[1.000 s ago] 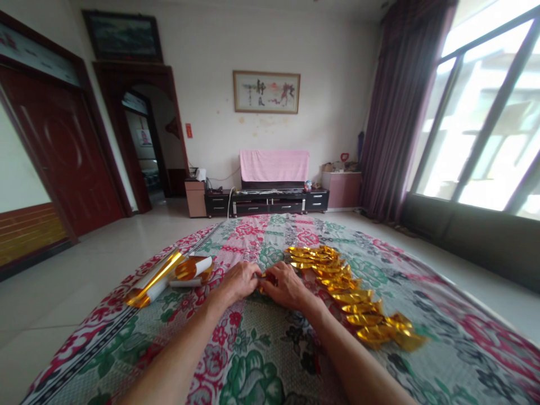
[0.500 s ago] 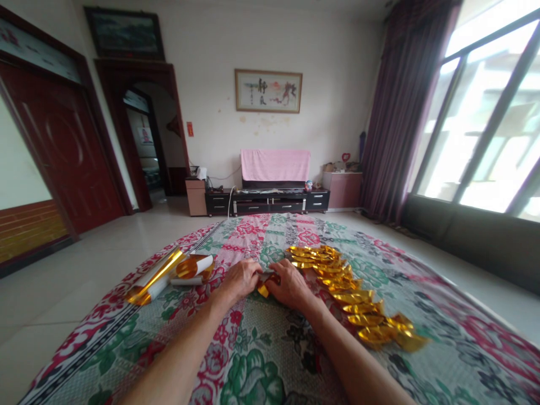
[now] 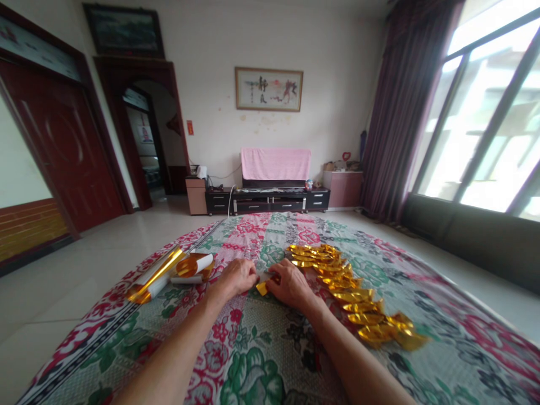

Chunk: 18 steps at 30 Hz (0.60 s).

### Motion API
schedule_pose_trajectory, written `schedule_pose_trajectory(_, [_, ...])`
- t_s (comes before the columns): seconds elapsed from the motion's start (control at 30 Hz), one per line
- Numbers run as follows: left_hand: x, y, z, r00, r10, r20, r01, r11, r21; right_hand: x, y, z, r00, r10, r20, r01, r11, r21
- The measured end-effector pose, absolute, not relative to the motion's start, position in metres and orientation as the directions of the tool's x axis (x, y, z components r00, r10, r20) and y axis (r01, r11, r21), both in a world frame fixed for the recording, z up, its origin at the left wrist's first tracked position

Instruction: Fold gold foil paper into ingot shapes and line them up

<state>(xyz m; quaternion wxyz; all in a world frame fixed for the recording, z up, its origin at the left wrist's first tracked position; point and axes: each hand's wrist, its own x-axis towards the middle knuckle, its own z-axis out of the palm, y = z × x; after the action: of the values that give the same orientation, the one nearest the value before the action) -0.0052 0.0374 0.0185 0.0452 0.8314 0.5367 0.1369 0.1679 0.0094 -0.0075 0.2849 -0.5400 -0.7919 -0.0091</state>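
A small piece of gold foil paper (image 3: pixel 262 288) with a pale side showing lies between my hands at the middle of the patterned cloth (image 3: pixel 253 371). My right hand (image 3: pixel 289 283) grips it, fingers curled round its right part. My left hand (image 3: pixel 239 277) is closed at the paper's left end, thumb and fingers pinched together; the fingertips cover whatever is between them. On the right, a curving row of folded gold paper ingots (image 3: pixel 354 296) runs from beyond my right hand toward me. Loosely rolled gold paper sheets (image 3: pixel 158 275) with white backs lie to the left.
Another curled gold and white sheet (image 3: pixel 195 266) rests beside the long roll. Across the floor stands a low black cabinet (image 3: pixel 270 206) with a pink cloth (image 3: pixel 276 163) above it. Purple curtains (image 3: pixel 399 112) hang by the window at right; a red door (image 3: pixel 63 140) is at left.
My left hand has shifted slightly left, widening the gap between my hands. More of the paper's pale side shows there. My right hand stays nearly in place.
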Motion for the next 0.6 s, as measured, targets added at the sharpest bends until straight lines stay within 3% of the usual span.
schedule_pose_trajectory(0.4, [-0.0021,0.0370,0.0144,0.491,0.839,0.236,0.782,-0.543,0.305,0.1685,0.0065,-0.0061,-0.258,0.852,0.455,0.852,0.422,-0.308])
schedule_pose_trajectory(0.6, [-0.0021,0.0380,0.0194,0.506,0.849,0.151,0.802,-0.528,0.279,0.1686,0.0066,-0.0049,-0.284,0.840,0.463,0.844,0.448,-0.295])
